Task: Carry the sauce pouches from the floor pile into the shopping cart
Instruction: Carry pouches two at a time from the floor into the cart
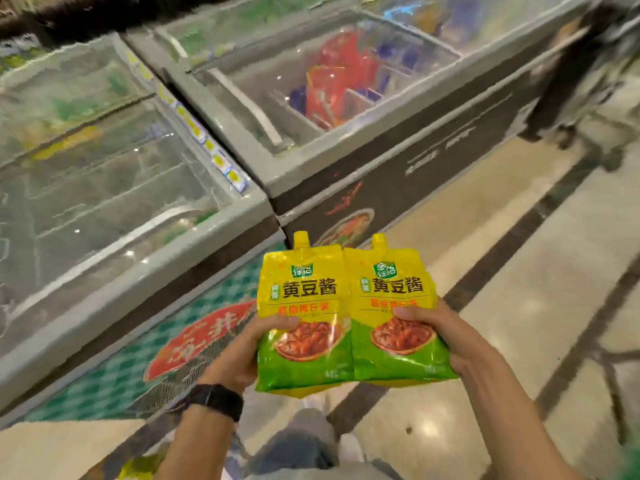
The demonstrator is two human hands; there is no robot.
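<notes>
I hold two yellow-and-green sauce pouches side by side, upright, in front of me. My left hand (pixel 244 348) grips the left pouch (pixel 301 299) with the thumb across its front. My right hand (pixel 446 336) grips the right pouch (pixel 393 299) the same way. Each pouch has a yellow spout cap on top. A dark watch sits on my left wrist. More yellow packaging (pixel 138 467) shows at the bottom left edge of the frame. No shopping cart is plainly visible.
Two chest freezers with glass lids stand to my left and ahead: the near one (pixel 114 202) and a far one (pixel 311 109) holding red and blue packs. Tiled floor (pixel 502 271) with dark stripes stretches right. A dark blurred frame (pixel 609 81) stands at the top right.
</notes>
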